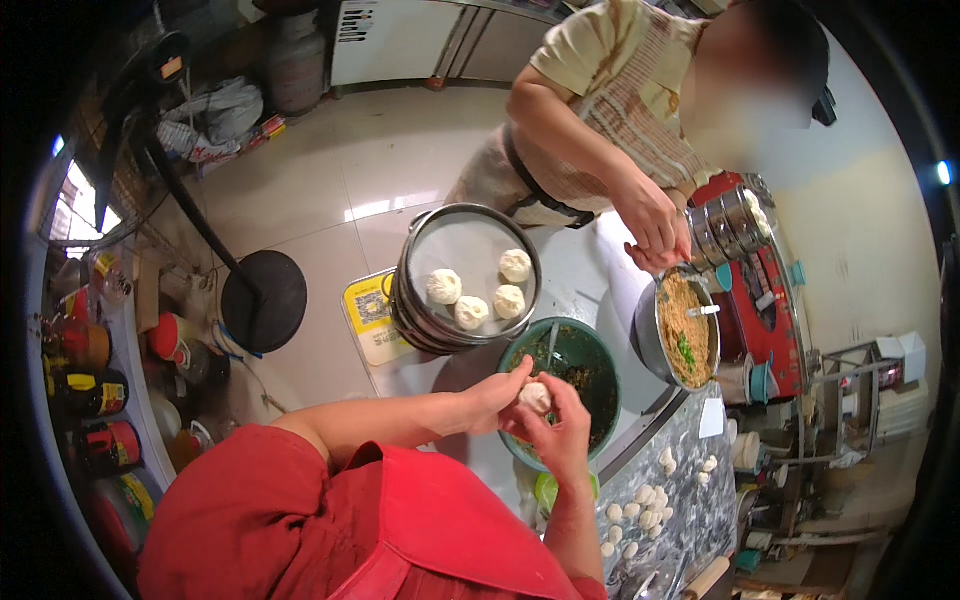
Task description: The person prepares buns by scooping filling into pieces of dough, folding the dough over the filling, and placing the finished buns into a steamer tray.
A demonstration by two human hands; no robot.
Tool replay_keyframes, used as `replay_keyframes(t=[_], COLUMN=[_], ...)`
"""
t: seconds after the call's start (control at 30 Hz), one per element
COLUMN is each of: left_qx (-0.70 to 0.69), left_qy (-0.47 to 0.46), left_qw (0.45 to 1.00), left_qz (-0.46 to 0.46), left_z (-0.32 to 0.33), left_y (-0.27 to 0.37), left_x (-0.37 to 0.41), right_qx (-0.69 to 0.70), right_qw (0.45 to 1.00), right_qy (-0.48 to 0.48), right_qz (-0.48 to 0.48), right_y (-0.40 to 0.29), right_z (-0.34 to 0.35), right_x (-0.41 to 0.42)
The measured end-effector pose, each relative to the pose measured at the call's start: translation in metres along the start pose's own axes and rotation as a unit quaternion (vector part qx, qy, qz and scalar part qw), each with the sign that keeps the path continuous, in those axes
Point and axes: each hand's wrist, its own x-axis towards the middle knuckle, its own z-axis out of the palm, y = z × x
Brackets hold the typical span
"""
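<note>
My left hand (491,399) cups a small pleated dough bun (535,397) from the side and below. The fingers of my right hand (561,427) close around the same bun at its top and right. Both hands are over a green bowl (613,390) of dark chopped filling, in which a spoon (553,346) leans. Beyond the bowl to the left stands a round stacked metal steamer (442,232) with a pale liner. Several pleated buns (472,313) sit apart or nearly touching on its top tier.
A co-worker (600,127) reaches over a metal bowl (649,337) of minced filling with chopped greens. Stacked steamer tiers (724,225) stand behind it. Dough pieces (649,506) and a rolling pin (706,577) lie on the floured worktop (694,510). A black stand (262,300) is at left.
</note>
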Motion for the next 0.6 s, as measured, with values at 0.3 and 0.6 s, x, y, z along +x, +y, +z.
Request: replay_keyframes(t=[0.3,0.6], left_qx=[-0.007,0.011], left_qy=[-0.033,-0.04], left_qw=[0.998,0.998], left_qz=[-0.052,-0.054], left_z=[-0.031,-0.046], left_y=[0.001,0.014], left_x=[-0.018,-0.022], right_qx=[0.14,0.049], right_qw=[0.986,0.989], right_qy=[-0.083,-0.131], right_qz=[-0.031,0.038], right_y=[-0.045,-0.021], right_z=[0.058,0.113], right_x=[0.133,0.178])
